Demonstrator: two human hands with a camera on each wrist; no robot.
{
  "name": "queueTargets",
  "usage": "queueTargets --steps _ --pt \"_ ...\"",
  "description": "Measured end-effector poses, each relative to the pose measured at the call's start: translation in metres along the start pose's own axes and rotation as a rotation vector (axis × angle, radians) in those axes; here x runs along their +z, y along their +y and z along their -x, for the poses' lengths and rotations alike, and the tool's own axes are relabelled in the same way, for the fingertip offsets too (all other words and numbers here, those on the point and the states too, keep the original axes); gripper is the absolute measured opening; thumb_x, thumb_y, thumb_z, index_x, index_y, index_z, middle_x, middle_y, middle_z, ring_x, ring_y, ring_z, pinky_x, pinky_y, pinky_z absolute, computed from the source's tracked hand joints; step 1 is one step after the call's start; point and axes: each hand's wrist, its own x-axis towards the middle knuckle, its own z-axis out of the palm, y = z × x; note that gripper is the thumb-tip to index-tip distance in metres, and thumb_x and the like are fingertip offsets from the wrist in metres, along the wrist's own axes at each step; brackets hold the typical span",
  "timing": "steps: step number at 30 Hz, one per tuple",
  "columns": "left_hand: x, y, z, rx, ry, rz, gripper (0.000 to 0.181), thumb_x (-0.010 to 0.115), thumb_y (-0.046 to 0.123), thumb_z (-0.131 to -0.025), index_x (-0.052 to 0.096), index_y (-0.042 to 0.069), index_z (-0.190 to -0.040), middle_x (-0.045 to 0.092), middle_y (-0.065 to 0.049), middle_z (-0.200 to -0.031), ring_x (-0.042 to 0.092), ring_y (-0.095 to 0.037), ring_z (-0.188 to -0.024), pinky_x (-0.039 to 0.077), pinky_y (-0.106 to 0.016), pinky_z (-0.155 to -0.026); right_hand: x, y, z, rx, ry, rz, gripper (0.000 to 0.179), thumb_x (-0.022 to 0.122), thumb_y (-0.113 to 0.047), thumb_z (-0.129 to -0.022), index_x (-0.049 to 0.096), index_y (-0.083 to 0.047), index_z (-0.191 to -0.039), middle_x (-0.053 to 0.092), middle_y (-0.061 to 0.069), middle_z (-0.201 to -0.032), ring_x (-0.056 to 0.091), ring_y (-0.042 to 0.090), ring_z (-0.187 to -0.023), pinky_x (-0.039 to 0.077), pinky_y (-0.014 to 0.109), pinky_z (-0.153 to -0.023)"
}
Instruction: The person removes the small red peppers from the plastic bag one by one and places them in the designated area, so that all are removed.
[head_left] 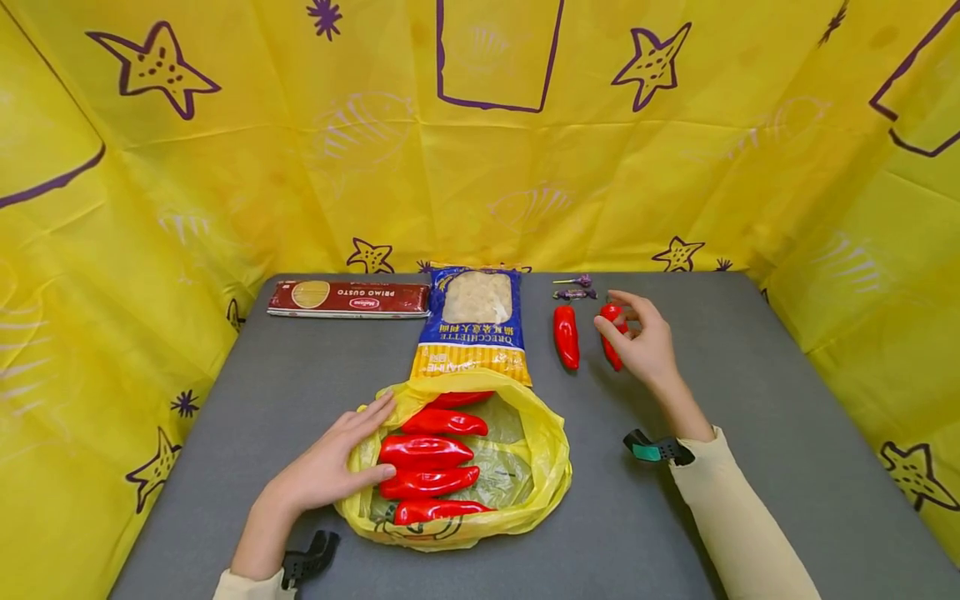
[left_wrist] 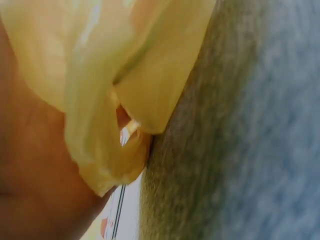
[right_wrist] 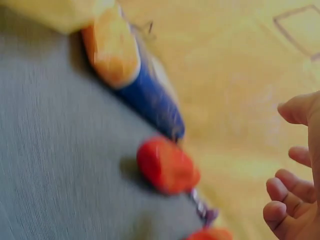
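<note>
A yellow plastic bag (head_left: 551, 450) lies with its mouth facing up, several red peppers (head_left: 427, 451) inside on its left side. My left hand (head_left: 330, 467) rests on the bag's left rim, fingers spread and fairly straight, thumb reaching in over the peppers. Yellow film (left_wrist: 100, 100) hangs against that hand in the left wrist view. My right hand (head_left: 643, 340) hovers by a red pepper (head_left: 612, 321) on the table, fingers loosely bent. The right wrist view shows its fingers apart, holding nothing. Another red pepper (head_left: 566, 337) lies just left of it.
Behind the bag lies a blue and yellow orecchiette pack (head_left: 480, 333). A dark red Primo Gusto pack (head_left: 348, 300) lies at the back left. A lollipop (head_left: 577, 281) and a purple wrapped candy (head_left: 574, 294) lie behind the peppers. Yellow patterned cloth (head_left: 480, 167) surrounds the grey table (head_left: 247, 417).
</note>
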Motion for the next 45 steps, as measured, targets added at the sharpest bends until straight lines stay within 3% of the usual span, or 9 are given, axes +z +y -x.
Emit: queueTargets --steps 4,8,12,15,23,28,32,39,45 --pt "-0.006 -0.002 0.004 0.048 -0.001 0.022 0.092 0.079 0.050 -0.091 0.035 0.024 -0.168 0.027 0.002 -0.176 0.038 -0.036 -0.146 0.042 -0.069 -0.109 0.005 -0.020 0.009 -0.081 -0.013 -0.047 0.046 0.081 -0.011 -0.093 0.068 -0.004 -0.137 0.066 0.016 -0.125 0.058 0.026 -0.090 0.041 0.014 -0.061" --pt "-0.011 0.000 0.010 0.076 -0.022 0.017 0.106 0.087 0.051 -0.082 0.032 0.023 -0.169 0.026 0.001 -0.176 0.034 -0.042 -0.149 0.042 -0.073 -0.107 0.007 -0.038 0.018 -0.147 -0.037 -0.063 0.049 0.083 -0.006 -0.090 0.069 -0.006 -0.137 0.065 0.012 -0.120 0.055 0.022 -0.080 0.038 0.015 -0.056" --pt "-0.014 0.000 0.013 0.111 -0.041 -0.011 0.121 0.093 0.054 -0.073 0.028 0.021 -0.170 0.025 -0.002 -0.176 0.037 -0.034 -0.146 0.048 -0.066 -0.105 0.008 -0.056 0.027 -0.207 -0.048 -0.084 0.054 0.085 -0.002 -0.086 0.069 -0.006 -0.137 0.065 0.011 -0.114 0.049 0.017 -0.067 0.037 0.019 -0.054" --pt "-0.014 -0.001 0.015 0.131 -0.055 -0.006 0.126 0.094 0.054 -0.071 0.024 0.021 -0.171 0.022 -0.003 -0.177 0.037 -0.029 -0.143 0.050 -0.062 -0.103 0.011 -0.070 0.033 -0.238 -0.080 -0.111 0.055 0.086 0.000 -0.085 0.069 -0.007 -0.137 0.066 0.010 -0.112 0.050 0.016 -0.066 0.040 0.021 -0.056" --pt "-0.012 -0.009 0.020 0.168 -0.112 0.144 0.131 0.093 0.048 -0.072 0.015 0.018 -0.172 0.010 -0.008 -0.180 0.025 -0.048 -0.150 0.041 -0.074 -0.103 0.029 -0.099 0.049 -0.310 -0.200 -0.210 0.052 0.083 -0.002 -0.087 0.069 -0.007 -0.137 0.066 0.009 -0.117 0.054 0.021 -0.081 0.045 0.032 -0.057" --pt "-0.007 -0.009 0.022 0.147 -0.127 0.119 0.140 0.099 0.046 -0.066 0.012 0.016 -0.172 0.008 -0.010 -0.179 0.025 -0.040 -0.149 0.043 -0.068 -0.106 0.038 -0.110 0.057 -0.341 -0.245 -0.218 0.053 0.083 -0.004 -0.088 0.068 -0.009 -0.138 0.067 0.008 -0.125 0.055 0.019 -0.083 0.042 0.029 -0.057" --pt "-0.004 -0.009 0.025 0.093 -0.142 0.125 0.141 0.099 0.048 -0.065 0.013 0.018 -0.172 0.008 -0.008 -0.180 0.021 -0.043 -0.151 0.039 -0.075 -0.105 0.045 -0.121 0.066 -0.365 -0.302 -0.225 0.052 0.084 -0.006 -0.088 0.068 -0.010 -0.138 0.067 0.006 -0.124 0.055 0.018 -0.084 0.041 0.027 -0.058" --pt "-0.002 -0.009 0.025 0.072 -0.135 0.114 0.141 0.099 0.051 -0.064 0.014 0.018 -0.172 0.009 -0.007 -0.180 0.023 -0.041 -0.150 0.040 -0.074 -0.105 0.056 -0.143 0.082 -0.367 -0.416 -0.211 0.058 0.086 -0.015 -0.088 0.066 -0.014 -0.142 0.065 0.008 -0.124 0.056 0.012 -0.088 0.050 0.030 -0.062" --pt "-0.002 -0.008 0.024 0.069 -0.134 0.092 0.141 0.099 0.053 -0.064 0.013 0.021 -0.173 0.009 -0.004 -0.180 0.025 -0.033 -0.149 0.043 -0.067 -0.107 0.067 -0.148 0.093 -0.377 -0.514 -0.193 0.054 0.085 -0.022 -0.090 0.067 -0.017 -0.140 0.064 -0.003 -0.114 0.055 0.013 -0.075 0.050 0.031 -0.060"
